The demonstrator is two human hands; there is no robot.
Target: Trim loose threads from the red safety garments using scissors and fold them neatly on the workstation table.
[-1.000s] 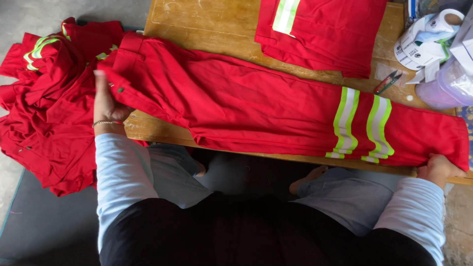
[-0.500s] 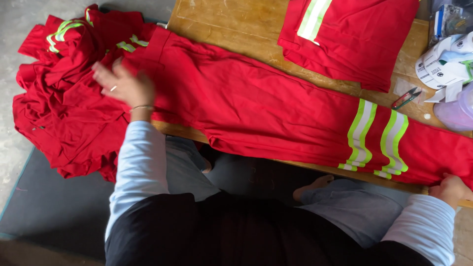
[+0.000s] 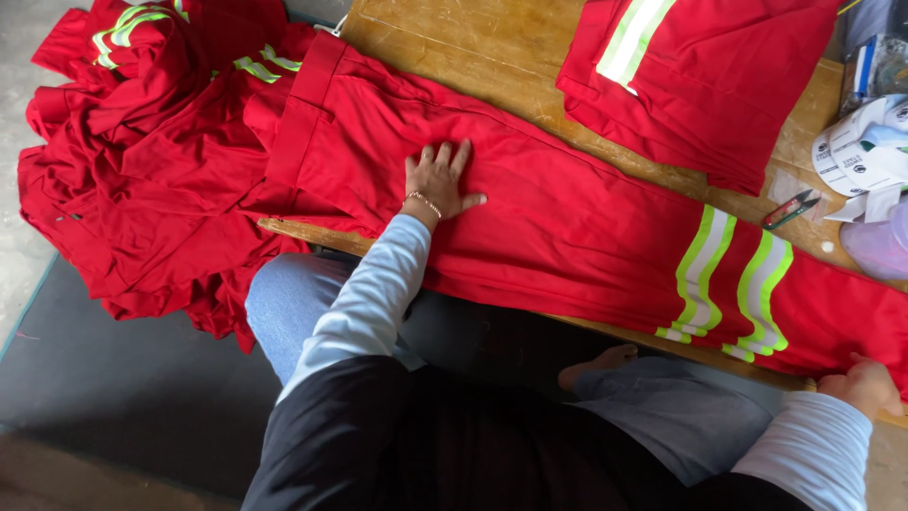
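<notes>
Two hands work a single pair of red work trousers laid lengthwise across a worn wooden table, seen from the head camera looking straight down. The left hand lies flat on the thigh part of the cloth, fingers spread apart and palm down, clamped on nothing, a thin bracelet at the wrist. The right hand sits at the table's near edge by the hem; it seems to pinch the cuff, though the fingers are mostly hidden, so I cannot tell for sure how it closes. Judging from this layout, smoothing goes best with the hem end kept taut while the flat palm sweeps along the leg, pressing wrinkles outward so the seams line up and the two yellow-and-silver reflective bands lie square. The waistband end hangs toward a heap of red garments spilling off the left side of the table over a dark mat on the floor. At the far edge rests a folded red garment, its own pale reflective stripe showing on top. On the right, near the table's far corner, lies a roll of white printed labels, curled and partly unwound, just beside a pale lilac plastic container. A small pair of thread snips with red and green on it lies between the folded piece and the labels.
</notes>
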